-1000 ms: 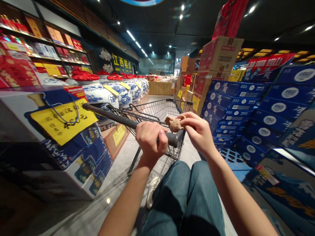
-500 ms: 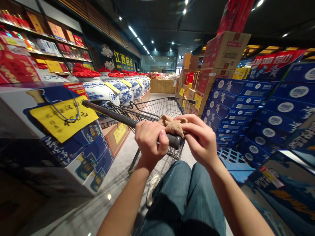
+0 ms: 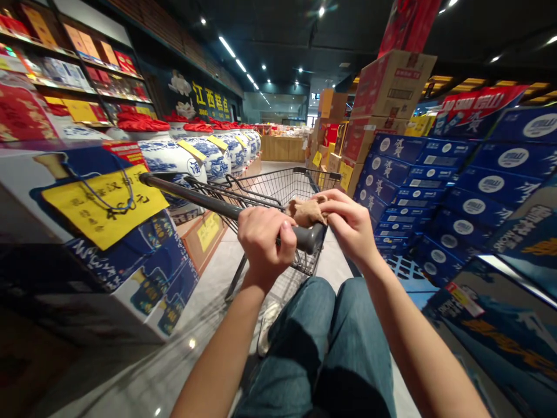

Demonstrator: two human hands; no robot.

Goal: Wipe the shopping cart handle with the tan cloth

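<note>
My left hand [image 3: 267, 237] is wrapped around the dark handlebar [image 3: 195, 197] of a shopping cart, close to its right end. A crumpled brown cloth [image 3: 307, 212] lies against the far side of that end. My right hand [image 3: 350, 220] grips the cloth with fingers and thumb pressed together. Beyond the handlebar is the black wire basket of the shopping cart [image 3: 278, 181].
White-and-blue jars [image 3: 167, 155] with red cloth tops line the left. Nearer stand boxes with a yellow price sign [image 3: 107, 206]. Stacked blue cartons [image 3: 394, 168] and tall brown cartons [image 3: 387, 87] rise on the right. A wooden counter [image 3: 282, 148] stands far ahead.
My right hand and the cloth have shifted slightly up and away from the handle's end, baring more of its tip. My left hand keeps its grip. The view has turned slightly right.
</note>
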